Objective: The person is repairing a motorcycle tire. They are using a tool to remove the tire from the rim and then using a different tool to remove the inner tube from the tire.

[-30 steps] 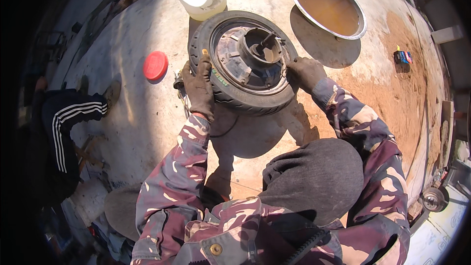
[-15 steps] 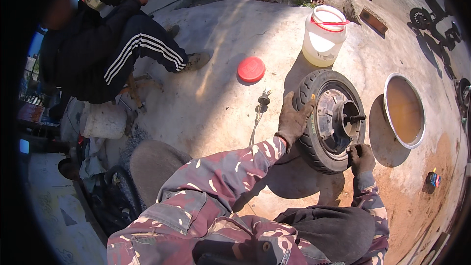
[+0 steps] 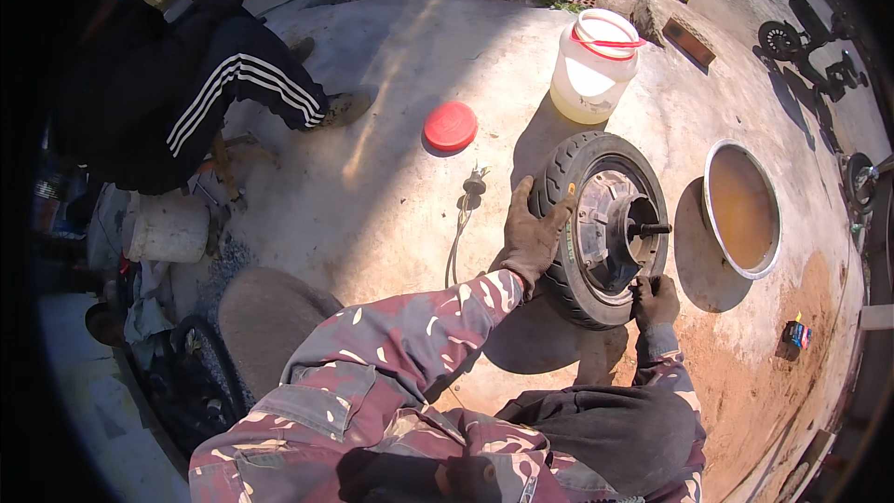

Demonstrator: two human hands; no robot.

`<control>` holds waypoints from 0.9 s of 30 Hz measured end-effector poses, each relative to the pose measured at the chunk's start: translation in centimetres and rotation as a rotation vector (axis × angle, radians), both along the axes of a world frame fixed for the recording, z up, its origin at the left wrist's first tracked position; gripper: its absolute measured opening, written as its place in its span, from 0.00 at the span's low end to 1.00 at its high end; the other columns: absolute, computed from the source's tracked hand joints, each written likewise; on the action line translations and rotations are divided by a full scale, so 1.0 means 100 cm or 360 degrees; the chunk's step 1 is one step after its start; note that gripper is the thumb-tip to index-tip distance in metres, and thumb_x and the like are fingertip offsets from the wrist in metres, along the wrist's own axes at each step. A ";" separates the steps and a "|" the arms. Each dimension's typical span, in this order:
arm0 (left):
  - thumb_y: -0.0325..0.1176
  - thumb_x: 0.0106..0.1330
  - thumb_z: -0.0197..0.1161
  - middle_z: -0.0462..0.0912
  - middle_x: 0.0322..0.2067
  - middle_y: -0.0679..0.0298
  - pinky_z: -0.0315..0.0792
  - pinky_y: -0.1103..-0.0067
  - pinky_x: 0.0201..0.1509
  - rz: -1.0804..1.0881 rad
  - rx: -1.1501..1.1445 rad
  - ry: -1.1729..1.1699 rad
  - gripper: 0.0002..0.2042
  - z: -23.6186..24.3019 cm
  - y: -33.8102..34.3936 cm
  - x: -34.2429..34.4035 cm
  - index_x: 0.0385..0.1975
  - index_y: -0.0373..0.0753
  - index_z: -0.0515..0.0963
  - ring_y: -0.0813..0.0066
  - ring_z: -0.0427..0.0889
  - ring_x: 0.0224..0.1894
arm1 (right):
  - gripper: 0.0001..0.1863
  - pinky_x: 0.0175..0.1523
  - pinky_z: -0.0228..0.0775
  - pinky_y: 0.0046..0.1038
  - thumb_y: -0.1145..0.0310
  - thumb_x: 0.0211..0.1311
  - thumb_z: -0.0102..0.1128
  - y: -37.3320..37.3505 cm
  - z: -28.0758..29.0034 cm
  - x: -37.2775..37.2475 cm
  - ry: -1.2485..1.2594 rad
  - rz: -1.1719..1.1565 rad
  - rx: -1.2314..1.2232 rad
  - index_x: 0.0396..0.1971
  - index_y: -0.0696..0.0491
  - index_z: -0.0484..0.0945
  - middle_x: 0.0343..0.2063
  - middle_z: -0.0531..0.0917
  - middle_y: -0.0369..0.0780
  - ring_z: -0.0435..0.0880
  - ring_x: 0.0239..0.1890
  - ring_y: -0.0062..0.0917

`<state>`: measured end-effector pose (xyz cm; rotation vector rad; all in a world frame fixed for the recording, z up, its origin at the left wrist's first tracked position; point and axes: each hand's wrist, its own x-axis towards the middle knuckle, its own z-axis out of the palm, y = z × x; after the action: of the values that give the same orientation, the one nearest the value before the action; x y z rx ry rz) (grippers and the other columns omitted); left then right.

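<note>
Our view has swung left, leaving the wheel [image 3: 601, 228] right of the frame's centre, yet still steadied between our left hand [image 3: 533, 237], spread half-open against its left side, and our curled right hand [image 3: 656, 300], whose hold we cannot tell.

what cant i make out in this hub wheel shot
Head view, all:
hub wheel: far side, turned away from the camera
gloved right hand: whatever its fingertips touch, hidden by its knuckles
basin: floor, under murky water
seated person: head, lost in the dark picture edge
small box: markings, too small
</note>
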<state>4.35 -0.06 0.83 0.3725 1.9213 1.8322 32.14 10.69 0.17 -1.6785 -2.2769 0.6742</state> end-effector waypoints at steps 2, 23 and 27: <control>0.44 0.62 0.75 0.73 0.65 0.41 0.67 0.70 0.73 -0.0024 -0.0031 0.0181 0.40 0.008 -0.002 -0.002 0.67 0.25 0.68 0.55 0.73 0.68 | 0.20 0.45 0.76 0.43 0.52 0.65 0.70 -0.003 0.001 -0.007 -0.0081 -0.0103 -0.0096 0.33 0.57 0.82 0.35 0.85 0.47 0.86 0.37 0.45; 0.53 0.70 0.68 0.65 0.68 0.41 0.63 0.65 0.75 -0.0431 -0.0357 0.1174 0.33 -0.032 -0.008 -0.024 0.68 0.38 0.71 0.45 0.67 0.70 | 0.20 0.54 0.77 0.43 0.49 0.66 0.66 -0.011 0.029 -0.012 -0.0199 -0.0070 -0.0171 0.40 0.53 0.86 0.44 0.87 0.50 0.87 0.48 0.46; 0.43 0.75 0.63 0.64 0.69 0.42 0.64 0.64 0.74 -0.0436 -0.0260 0.1054 0.18 -0.027 -0.010 -0.025 0.64 0.60 0.78 0.43 0.68 0.70 | 0.22 0.53 0.77 0.43 0.47 0.66 0.66 -0.011 0.027 -0.017 -0.0232 -0.0166 -0.0234 0.41 0.54 0.86 0.43 0.87 0.51 0.87 0.48 0.46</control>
<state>1.86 -1.06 -1.91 1.2416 2.2636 1.4622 30.42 9.60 2.89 -1.9591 -2.2651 0.7339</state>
